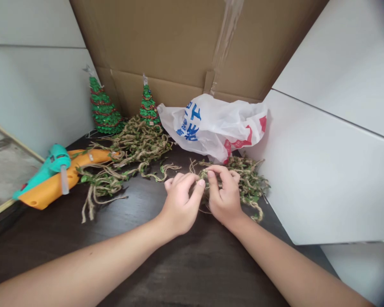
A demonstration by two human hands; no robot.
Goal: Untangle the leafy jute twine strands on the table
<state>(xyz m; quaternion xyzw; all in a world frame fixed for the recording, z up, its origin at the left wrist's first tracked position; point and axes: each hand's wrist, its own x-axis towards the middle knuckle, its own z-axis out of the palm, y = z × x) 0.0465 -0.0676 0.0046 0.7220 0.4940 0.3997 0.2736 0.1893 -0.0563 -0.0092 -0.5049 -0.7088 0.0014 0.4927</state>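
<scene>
Both hands meet over the middle of the dark table. My left hand [181,202] is closed in a pinch, its thumb against the curled fingers, on a strand of leafy twine. Just to its right, my right hand [224,194] pinches the same leafy twine [204,174] between thumb and forefinger. Most of that strand is hidden by the fingers. Behind and right of my right hand lies a tangled pile of brown twine with green leaves [251,183]. A larger leafy twine heap [141,140] spreads to the left, with a looser bundle [104,183] in front of it.
At left, a teal glue gun [56,160] rests by an orange curved piece [48,194]. Two green tinsel trees [105,111] [149,104] stand at the back. A crumpled white plastic bag [214,123] lies before the cardboard wall [166,42]. White panels [333,162] flank the table.
</scene>
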